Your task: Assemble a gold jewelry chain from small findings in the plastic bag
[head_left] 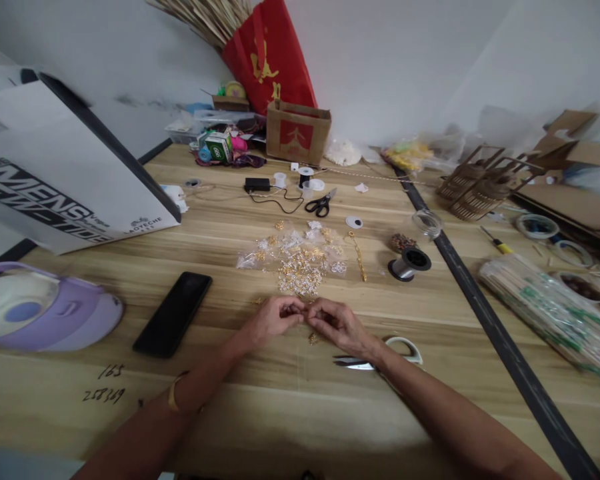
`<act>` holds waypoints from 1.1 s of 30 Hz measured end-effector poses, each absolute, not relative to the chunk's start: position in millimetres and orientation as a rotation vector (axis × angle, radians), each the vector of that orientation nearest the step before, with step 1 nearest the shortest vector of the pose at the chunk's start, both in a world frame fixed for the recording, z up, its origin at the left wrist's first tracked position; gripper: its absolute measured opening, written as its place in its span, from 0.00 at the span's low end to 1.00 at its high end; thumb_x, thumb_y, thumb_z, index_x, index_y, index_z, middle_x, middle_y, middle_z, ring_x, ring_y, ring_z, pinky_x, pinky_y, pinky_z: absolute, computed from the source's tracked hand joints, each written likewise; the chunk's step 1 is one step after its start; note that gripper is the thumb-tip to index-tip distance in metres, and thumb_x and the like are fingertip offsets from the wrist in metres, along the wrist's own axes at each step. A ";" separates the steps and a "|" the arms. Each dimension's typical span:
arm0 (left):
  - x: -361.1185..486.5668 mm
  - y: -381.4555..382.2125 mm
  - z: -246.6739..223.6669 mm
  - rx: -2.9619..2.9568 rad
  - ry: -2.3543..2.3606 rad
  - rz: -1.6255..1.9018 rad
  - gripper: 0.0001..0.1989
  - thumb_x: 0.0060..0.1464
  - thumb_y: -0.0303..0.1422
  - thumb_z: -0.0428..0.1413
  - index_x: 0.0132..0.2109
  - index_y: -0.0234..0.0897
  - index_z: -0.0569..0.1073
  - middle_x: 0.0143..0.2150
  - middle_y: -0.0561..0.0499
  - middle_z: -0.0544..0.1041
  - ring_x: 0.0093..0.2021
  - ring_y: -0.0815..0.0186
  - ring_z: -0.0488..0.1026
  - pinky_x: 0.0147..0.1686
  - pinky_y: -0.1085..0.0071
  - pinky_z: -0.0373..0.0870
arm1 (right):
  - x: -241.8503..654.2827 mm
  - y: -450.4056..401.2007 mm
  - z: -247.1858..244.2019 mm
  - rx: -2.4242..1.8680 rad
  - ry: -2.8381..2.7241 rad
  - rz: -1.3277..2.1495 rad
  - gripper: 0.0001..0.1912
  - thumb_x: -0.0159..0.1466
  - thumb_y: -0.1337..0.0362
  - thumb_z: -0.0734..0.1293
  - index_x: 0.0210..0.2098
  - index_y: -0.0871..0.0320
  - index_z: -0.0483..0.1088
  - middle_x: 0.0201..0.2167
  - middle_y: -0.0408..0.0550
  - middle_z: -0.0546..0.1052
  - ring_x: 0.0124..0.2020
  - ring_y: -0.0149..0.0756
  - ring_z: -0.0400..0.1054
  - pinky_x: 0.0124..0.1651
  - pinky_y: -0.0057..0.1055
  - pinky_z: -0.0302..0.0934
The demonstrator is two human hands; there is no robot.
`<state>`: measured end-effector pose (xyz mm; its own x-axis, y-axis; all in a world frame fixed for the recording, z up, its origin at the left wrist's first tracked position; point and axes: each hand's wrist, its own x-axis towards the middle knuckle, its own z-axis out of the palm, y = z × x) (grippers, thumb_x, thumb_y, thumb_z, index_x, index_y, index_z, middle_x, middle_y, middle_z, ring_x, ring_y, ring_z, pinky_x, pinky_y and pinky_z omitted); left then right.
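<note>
We had both hands out over the wooden table (260,413), our left hand (275,319) and our right hand (337,325) meeting almost fingertip to fingertip, just on the near side of a pile of small gold and clear pieces (300,277). The thumb and fingers of each hand were drawn in toward one another, but we could not tell whether they were pressed together or closed on something tiny, since anything between them was too small to make out. Beyond the pile lay small clear plastic bags (250,259), some with gold bits in them, and to their right a gold chain (359,259) lay stretched out. A few gold pieces (313,339) sat just below our fingers. Our right forearm passed over a pair of white-handled scissors (411,347), hiding part of them, and a gold bracelet (173,395) circled our left wrist. Farther left we had a dark phone (173,313) lying at a slant, with a purple visor (80,313) beside it; off to the right a spool of wire (405,265) stood near the dark strip (473,300) that ran across the table
</note>
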<state>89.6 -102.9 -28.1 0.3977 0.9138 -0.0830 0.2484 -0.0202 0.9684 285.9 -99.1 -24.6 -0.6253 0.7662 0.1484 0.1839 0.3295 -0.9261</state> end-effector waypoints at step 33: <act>86.7 -105.6 -23.4 1.510 1.006 0.642 0.23 0.43 0.23 0.58 0.50 0.32 0.70 0.32 0.51 0.74 0.28 0.72 0.67 0.31 0.76 0.67 | 285.2 -100.1 -22.6 -0.708 -2.157 1.175 0.10 0.65 0.61 0.61 0.32 0.60 0.68 0.28 0.47 0.70 0.29 0.32 0.63 0.33 0.27 0.57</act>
<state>86.7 -105.6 -23.4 0.4822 0.8651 -0.1383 0.2396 0.0216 0.9706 285.2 -100.1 -22.6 -0.6930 0.6824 0.2325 0.1746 0.4717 -0.8643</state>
